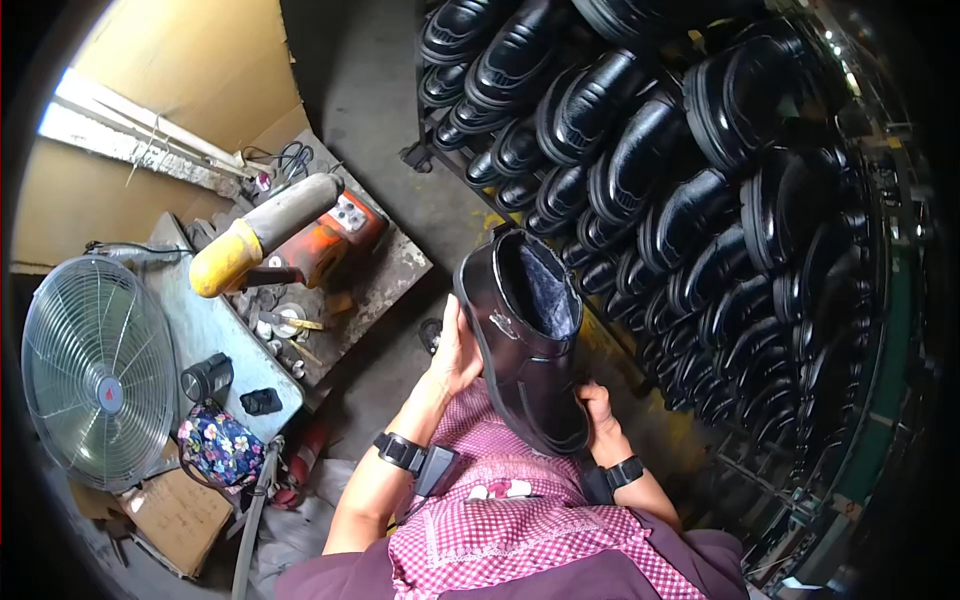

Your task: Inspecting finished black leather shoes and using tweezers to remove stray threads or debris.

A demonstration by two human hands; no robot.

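A dark, glossy ankle boot (pixel 502 345) with a grey fleecy lining is held up in front of my apron, its opening tilted toward the far right and its toe pointing back at me. My left hand (pixel 459 352) grips the boot along its sole edge near the heel, the fingers hidden behind it. At the toe end, my right hand (pixel 598 412) closes round the front of the sole. Both wrists wear dark bands. Beyond the boot, several similar black boots (pixel 640 160) lie in stacked rows on a rack.
On the left stands a workbench (pixel 400 270) with an orange machine (pixel 335 240) and a grey-and-yellow cylinder (pixel 265 235). Beside it are a blue-topped table (pixel 262 378), a round fan (pixel 100 370), a floral bag (pixel 222 443) and a cardboard box (pixel 180 515). A green conveyor edge (pixel 885 400) curves along the right.
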